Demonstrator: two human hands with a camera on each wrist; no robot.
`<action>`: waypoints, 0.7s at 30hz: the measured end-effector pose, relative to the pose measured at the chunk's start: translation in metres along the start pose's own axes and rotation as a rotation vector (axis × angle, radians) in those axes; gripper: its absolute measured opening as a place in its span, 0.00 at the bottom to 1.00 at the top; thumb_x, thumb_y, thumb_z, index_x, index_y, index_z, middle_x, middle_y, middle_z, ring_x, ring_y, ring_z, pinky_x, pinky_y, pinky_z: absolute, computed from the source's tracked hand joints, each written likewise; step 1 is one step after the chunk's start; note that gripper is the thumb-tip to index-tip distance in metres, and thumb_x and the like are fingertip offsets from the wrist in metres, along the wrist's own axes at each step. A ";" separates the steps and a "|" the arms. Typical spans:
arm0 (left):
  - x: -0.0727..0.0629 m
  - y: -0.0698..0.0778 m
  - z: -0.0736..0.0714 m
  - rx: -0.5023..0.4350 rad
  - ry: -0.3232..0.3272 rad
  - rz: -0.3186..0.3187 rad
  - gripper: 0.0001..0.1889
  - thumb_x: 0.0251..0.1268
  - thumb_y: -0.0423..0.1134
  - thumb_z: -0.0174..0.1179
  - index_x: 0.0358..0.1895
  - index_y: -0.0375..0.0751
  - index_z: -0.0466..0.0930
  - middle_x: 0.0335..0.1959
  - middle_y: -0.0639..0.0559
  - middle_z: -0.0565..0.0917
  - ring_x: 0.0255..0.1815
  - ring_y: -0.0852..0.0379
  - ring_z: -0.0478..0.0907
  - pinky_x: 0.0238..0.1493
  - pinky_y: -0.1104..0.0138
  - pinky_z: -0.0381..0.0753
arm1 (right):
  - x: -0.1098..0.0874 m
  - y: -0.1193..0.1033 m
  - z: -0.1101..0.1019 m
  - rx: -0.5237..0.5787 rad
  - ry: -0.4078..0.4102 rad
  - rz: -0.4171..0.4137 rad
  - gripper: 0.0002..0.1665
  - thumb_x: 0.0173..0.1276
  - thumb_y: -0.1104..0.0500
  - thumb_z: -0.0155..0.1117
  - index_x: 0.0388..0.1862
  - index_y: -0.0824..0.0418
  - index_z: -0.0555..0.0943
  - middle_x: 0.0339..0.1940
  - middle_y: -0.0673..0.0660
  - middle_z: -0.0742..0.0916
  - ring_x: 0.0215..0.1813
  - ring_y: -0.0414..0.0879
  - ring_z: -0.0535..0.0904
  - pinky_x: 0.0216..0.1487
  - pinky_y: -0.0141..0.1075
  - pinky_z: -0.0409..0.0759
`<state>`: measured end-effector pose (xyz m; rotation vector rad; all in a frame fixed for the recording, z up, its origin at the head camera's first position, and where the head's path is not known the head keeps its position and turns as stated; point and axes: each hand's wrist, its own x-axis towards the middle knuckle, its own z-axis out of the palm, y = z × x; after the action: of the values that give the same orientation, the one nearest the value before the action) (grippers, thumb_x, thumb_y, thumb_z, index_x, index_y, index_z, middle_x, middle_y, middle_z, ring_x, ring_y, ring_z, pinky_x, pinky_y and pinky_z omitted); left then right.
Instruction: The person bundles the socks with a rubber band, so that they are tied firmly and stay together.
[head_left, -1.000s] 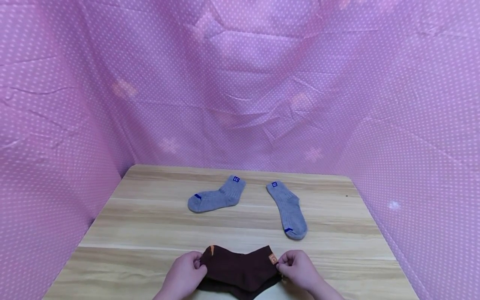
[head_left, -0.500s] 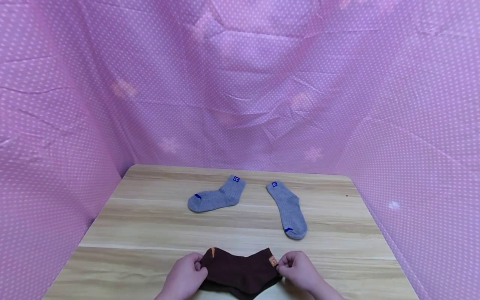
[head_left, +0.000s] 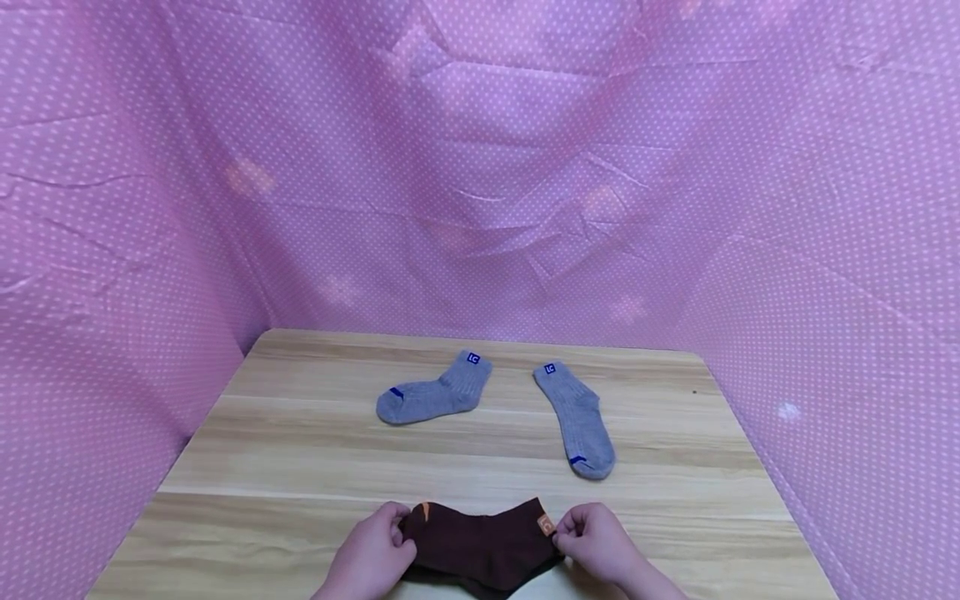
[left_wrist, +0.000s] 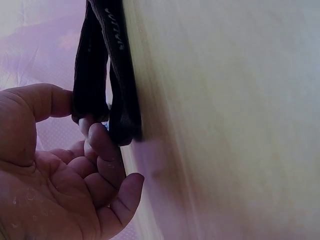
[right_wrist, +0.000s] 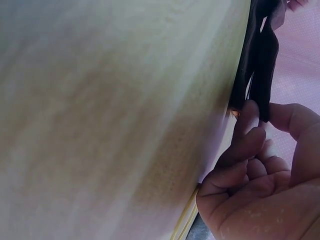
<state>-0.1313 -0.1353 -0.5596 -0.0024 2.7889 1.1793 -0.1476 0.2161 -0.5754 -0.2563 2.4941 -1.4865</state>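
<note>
A dark brown sock (head_left: 476, 542) with an orange toe mark and an orange cuff label is stretched sideways between my hands near the table's front. My left hand (head_left: 369, 552) pinches its toe end between thumb and fingers. At the cuff, beside the label, my right hand (head_left: 597, 543) pinches the other end. A second dark sock (left_wrist: 122, 100) lies beneath, mostly covered; in the left wrist view a narrow gap separates the two layers. The right wrist view shows the upper sock (right_wrist: 263, 75) between thumb and forefinger, the lower one close against the wood.
Two grey socks with blue labels lie flat farther back: the left one (head_left: 435, 396) bent with its toe leftward, the right one (head_left: 577, 421) with its toe toward me. They rest on a wooden table (head_left: 300, 450). Pink dotted cloth (head_left: 480, 208) hangs around the back and sides.
The upper brown sock has sunk slightly toward me and over the lower one, which shows less. Both hands keep their pinch and barely shift. The grey socks stay put.
</note>
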 end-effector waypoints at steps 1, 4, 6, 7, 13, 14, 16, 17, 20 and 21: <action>0.000 0.000 0.000 -0.001 0.001 0.001 0.24 0.57 0.35 0.66 0.59 0.36 0.81 0.28 0.58 0.74 0.29 0.59 0.71 0.33 0.62 0.72 | 0.000 -0.001 0.000 0.000 0.001 -0.005 0.03 0.61 0.69 0.70 0.28 0.64 0.84 0.20 0.45 0.81 0.20 0.33 0.73 0.22 0.27 0.71; 0.000 0.001 -0.002 -0.004 0.003 -0.012 0.26 0.56 0.36 0.65 0.61 0.35 0.80 0.27 0.57 0.74 0.28 0.59 0.71 0.31 0.63 0.71 | -0.001 -0.003 -0.001 -0.007 0.003 -0.025 0.04 0.60 0.69 0.69 0.27 0.64 0.84 0.19 0.45 0.81 0.20 0.33 0.73 0.22 0.27 0.72; 0.001 0.001 -0.004 -0.009 0.000 -0.017 0.26 0.56 0.35 0.65 0.61 0.34 0.79 0.27 0.57 0.74 0.27 0.59 0.71 0.30 0.63 0.71 | -0.001 -0.004 -0.001 -0.013 0.003 -0.035 0.04 0.60 0.68 0.69 0.26 0.64 0.84 0.19 0.45 0.81 0.20 0.33 0.73 0.22 0.27 0.71; 0.001 0.001 -0.004 -0.011 0.000 -0.017 0.26 0.56 0.35 0.65 0.61 0.33 0.79 0.26 0.56 0.74 0.26 0.58 0.71 0.30 0.63 0.71 | -0.001 -0.005 -0.001 -0.016 0.002 -0.037 0.04 0.60 0.68 0.69 0.26 0.63 0.84 0.19 0.45 0.81 0.20 0.33 0.73 0.22 0.27 0.71; 0.001 -0.002 -0.001 0.004 0.004 -0.017 0.24 0.57 0.35 0.65 0.60 0.37 0.82 0.27 0.58 0.74 0.26 0.59 0.71 0.30 0.63 0.71 | 0.000 -0.004 -0.001 -0.034 0.003 -0.026 0.04 0.59 0.68 0.70 0.26 0.62 0.85 0.19 0.45 0.80 0.20 0.33 0.72 0.22 0.28 0.71; 0.001 -0.002 0.000 0.008 0.007 -0.016 0.24 0.56 0.35 0.66 0.59 0.38 0.82 0.27 0.58 0.74 0.26 0.59 0.71 0.30 0.63 0.71 | 0.000 -0.003 -0.001 -0.042 0.005 -0.026 0.04 0.59 0.68 0.71 0.26 0.62 0.85 0.19 0.45 0.80 0.20 0.34 0.73 0.23 0.28 0.71; 0.002 -0.003 0.001 0.014 0.008 -0.011 0.24 0.56 0.35 0.66 0.59 0.38 0.82 0.27 0.57 0.74 0.26 0.59 0.71 0.30 0.63 0.70 | 0.000 -0.003 0.000 -0.064 0.006 -0.030 0.05 0.58 0.68 0.71 0.25 0.61 0.85 0.19 0.45 0.80 0.21 0.34 0.73 0.23 0.29 0.72; 0.002 -0.003 0.002 0.018 0.008 -0.010 0.23 0.56 0.35 0.66 0.58 0.38 0.82 0.27 0.58 0.74 0.27 0.59 0.70 0.30 0.63 0.70 | 0.000 -0.003 -0.001 -0.076 0.004 -0.030 0.05 0.58 0.68 0.71 0.25 0.61 0.85 0.19 0.44 0.80 0.21 0.34 0.73 0.23 0.29 0.72; 0.002 -0.004 0.002 0.029 0.006 -0.011 0.23 0.56 0.35 0.65 0.58 0.37 0.82 0.27 0.57 0.74 0.27 0.59 0.70 0.30 0.63 0.70 | -0.001 -0.004 -0.001 -0.096 -0.011 -0.041 0.05 0.58 0.67 0.71 0.24 0.60 0.85 0.19 0.44 0.80 0.22 0.34 0.74 0.25 0.29 0.73; 0.002 -0.004 0.002 0.031 0.006 -0.010 0.23 0.56 0.35 0.65 0.58 0.37 0.82 0.27 0.58 0.74 0.27 0.59 0.70 0.30 0.63 0.70 | -0.001 -0.005 -0.001 -0.098 -0.018 -0.042 0.05 0.58 0.67 0.71 0.24 0.60 0.85 0.19 0.44 0.80 0.22 0.34 0.74 0.25 0.29 0.73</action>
<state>-0.1333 -0.1363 -0.5638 -0.0163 2.8084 1.1355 -0.1469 0.2150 -0.5704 -0.3393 2.5661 -1.3733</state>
